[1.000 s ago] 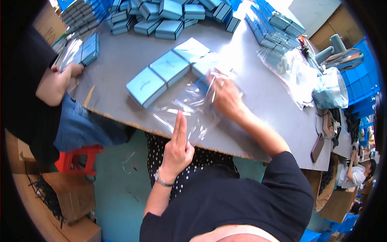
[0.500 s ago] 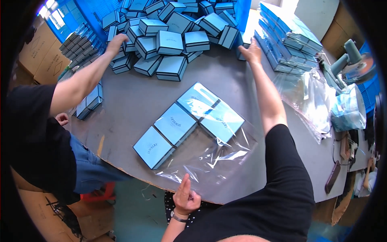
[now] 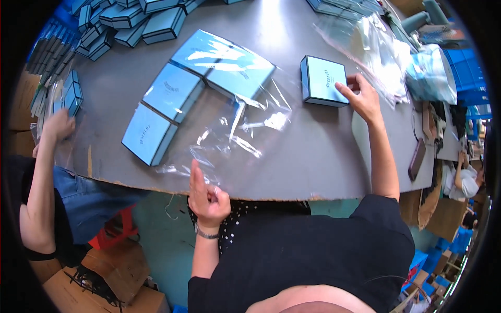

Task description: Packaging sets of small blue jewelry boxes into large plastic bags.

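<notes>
My right hand grips a light blue square box with dark edges, thumb on the lid and fingers at its right side. The box is right of the clear plastic bag on the grey table. Inside the bag, several matching blue boxes form an L shape, with a gap at the near right corner. At the table's front edge my left hand is palm up, two fingers stretched out to the bag's near edge and the thumb apart. Whether it pinches any film I cannot make out.
A heap of blue boxes lies at the far left. A co-worker's hand is beside wrapped boxes at the left edge. Loose plastic bags and a film-wrapped blue bundle lie right, near a dark phone-like object.
My right hand has come back from the far side with a blue box. My view has shifted. The co-worker's arm has withdrawn from the heap to the left edge.
</notes>
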The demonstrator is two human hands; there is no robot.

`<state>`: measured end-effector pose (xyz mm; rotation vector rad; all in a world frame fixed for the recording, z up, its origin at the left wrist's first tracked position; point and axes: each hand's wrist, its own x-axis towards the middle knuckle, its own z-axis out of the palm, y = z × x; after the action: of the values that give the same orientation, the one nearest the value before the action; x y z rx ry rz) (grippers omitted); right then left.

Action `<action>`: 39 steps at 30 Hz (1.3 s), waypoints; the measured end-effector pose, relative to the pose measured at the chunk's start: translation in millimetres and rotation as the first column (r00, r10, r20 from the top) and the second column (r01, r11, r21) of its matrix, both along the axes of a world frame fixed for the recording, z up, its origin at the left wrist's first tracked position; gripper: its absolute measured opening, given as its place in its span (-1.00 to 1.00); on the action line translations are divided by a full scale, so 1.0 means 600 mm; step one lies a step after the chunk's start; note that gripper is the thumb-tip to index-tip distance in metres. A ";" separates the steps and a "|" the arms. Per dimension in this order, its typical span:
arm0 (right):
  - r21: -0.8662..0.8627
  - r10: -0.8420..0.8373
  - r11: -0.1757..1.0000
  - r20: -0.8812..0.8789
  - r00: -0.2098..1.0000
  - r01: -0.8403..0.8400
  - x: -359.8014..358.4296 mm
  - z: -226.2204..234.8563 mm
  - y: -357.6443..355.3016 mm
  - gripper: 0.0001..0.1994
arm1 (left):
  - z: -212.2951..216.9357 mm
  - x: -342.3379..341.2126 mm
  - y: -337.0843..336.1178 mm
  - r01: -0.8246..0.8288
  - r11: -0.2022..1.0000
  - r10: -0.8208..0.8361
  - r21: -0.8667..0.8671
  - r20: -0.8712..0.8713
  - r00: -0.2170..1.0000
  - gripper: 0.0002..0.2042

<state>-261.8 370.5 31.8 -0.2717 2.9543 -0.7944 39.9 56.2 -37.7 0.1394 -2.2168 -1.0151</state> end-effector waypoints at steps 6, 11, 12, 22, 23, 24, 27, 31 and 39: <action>0.076 0.468 0.883 -0.204 0.860 -0.462 0.062 0.008 0.015 -0.03 | 0.030 -0.014 0.021 0.078 0.980 -0.084 0.182 0.026 0.996 -0.14; -0.418 0.691 0.628 -0.090 0.718 -0.657 0.170 0.028 -0.033 0.03 | 0.046 0.019 0.038 0.072 0.996 -0.072 0.057 0.009 0.997 -0.08; -0.479 0.762 0.557 -0.031 0.647 -0.679 0.199 0.029 -0.068 0.03 | 0.052 0.027 0.043 0.055 0.997 -0.056 0.054 0.004 0.998 -0.08; 0.177 0.491 0.855 -0.582 0.649 -0.488 0.236 -0.026 -0.310 -0.34 | 0.044 0.011 0.065 0.212 0.977 -0.212 0.015 0.033 0.977 -0.11; 0.191 0.451 0.874 -0.661 0.599 -0.447 0.240 -0.023 -0.309 -0.37 | 0.039 0.005 0.066 0.216 0.976 -0.216 -0.008 -0.015 0.976 -0.12; 0.141 0.465 0.864 -0.593 0.658 -0.483 0.233 -0.033 -0.305 -0.36 | 0.039 0.000 0.070 0.235 0.972 -0.235 0.009 -0.011 0.972 -0.12; 0.179 0.658 0.739 -0.400 0.638 -0.650 0.234 -0.001 -0.275 -0.27 | 0.029 -0.010 0.061 0.244 0.968 -0.244 0.061 -0.013 0.970 -0.13; 0.009 0.918 -0.041 0.394 -0.034 -0.999 0.192 0.168 -0.254 -0.22 | 0.022 -0.009 0.045 0.238 0.963 -0.232 0.125 -0.059 0.971 -0.15; 0.431 0.679 0.720 -0.276 0.680 -0.543 -0.137 0.061 -0.645 -0.01 | 0.024 -0.018 0.051 0.223 0.960 -0.220 0.171 -0.034 0.975 -0.22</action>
<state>-344.0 -16.3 68.2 -1.4965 2.9185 -0.1639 29.2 86.9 -23.0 -0.0406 -2.1623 -1.3281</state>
